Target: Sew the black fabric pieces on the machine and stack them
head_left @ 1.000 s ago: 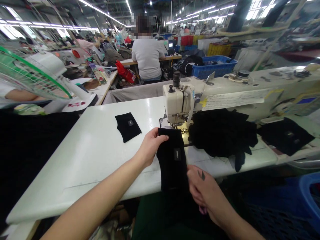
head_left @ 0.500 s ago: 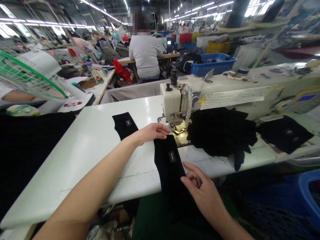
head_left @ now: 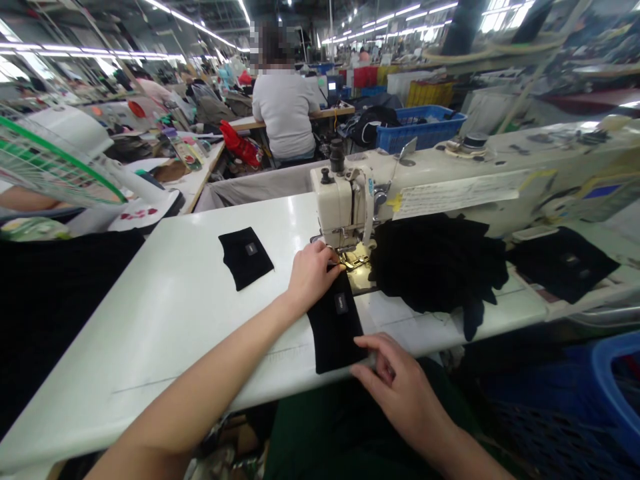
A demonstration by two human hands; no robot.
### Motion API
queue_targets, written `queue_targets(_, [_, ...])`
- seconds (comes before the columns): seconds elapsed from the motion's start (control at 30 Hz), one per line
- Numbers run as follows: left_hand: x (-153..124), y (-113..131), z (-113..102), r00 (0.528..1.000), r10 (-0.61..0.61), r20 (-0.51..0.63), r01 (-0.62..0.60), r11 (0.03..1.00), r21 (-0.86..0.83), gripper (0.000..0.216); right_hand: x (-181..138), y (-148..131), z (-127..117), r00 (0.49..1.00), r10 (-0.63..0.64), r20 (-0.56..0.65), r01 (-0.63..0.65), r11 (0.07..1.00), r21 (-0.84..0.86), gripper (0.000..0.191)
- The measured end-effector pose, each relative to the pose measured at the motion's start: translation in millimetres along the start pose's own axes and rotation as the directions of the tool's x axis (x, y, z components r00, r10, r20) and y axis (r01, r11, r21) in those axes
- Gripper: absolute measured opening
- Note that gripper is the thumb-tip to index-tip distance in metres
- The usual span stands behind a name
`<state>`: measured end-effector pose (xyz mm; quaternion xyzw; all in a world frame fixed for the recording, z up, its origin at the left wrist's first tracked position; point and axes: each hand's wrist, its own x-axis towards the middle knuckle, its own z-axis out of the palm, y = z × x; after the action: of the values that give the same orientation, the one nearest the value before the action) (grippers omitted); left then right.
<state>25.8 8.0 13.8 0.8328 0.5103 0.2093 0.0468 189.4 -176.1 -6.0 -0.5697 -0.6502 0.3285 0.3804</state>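
My left hand (head_left: 314,275) pinches the top edge of a black fabric piece (head_left: 334,337) right beside the presser foot (head_left: 354,261) of the sewing machine (head_left: 345,203). A small dark label (head_left: 341,303) sits on that piece, which lies flat down to the table's front edge. At its lower right corner is my right hand (head_left: 400,387), thumb and forefinger apart, the other fingers curled; whether anything is in the palm is unclear. A second labelled black piece (head_left: 246,260) lies to the left on the white table (head_left: 200,320).
A heap of black fabric (head_left: 440,267) lies under the machine arm, with another labelled black piece (head_left: 565,263) farther right. A blue basket (head_left: 615,373) stands at lower right. A green-rimmed fan (head_left: 60,157) is at left. A person (head_left: 285,110) sits ahead, back turned.
My left hand has closed on the fabric's top edge by the presser foot. The piece's lower end now lies on the table. My right hand has shifted slightly down and left, fingers wider.
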Motion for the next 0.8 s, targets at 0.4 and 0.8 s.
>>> queue_targets(0.4, [-17.5, -11.4, -2.4, 0.953, 0.299, 0.044, -0.300, 0.954, 0.026, 0.021, 7.1, 10.9, -5.6, 0.905, -0.426, 0.007, 0.409, 0.865, -0.289, 0.030])
queue_targets(0.8, [-12.0, -20.8, 3.8, 0.951, 0.307, -0.015, -0.307, 0.947, -0.094, 0.019, 6.6, 8.7, -4.6, 0.903, -0.429, 0.014, 0.407, 0.846, -0.345, 0.027])
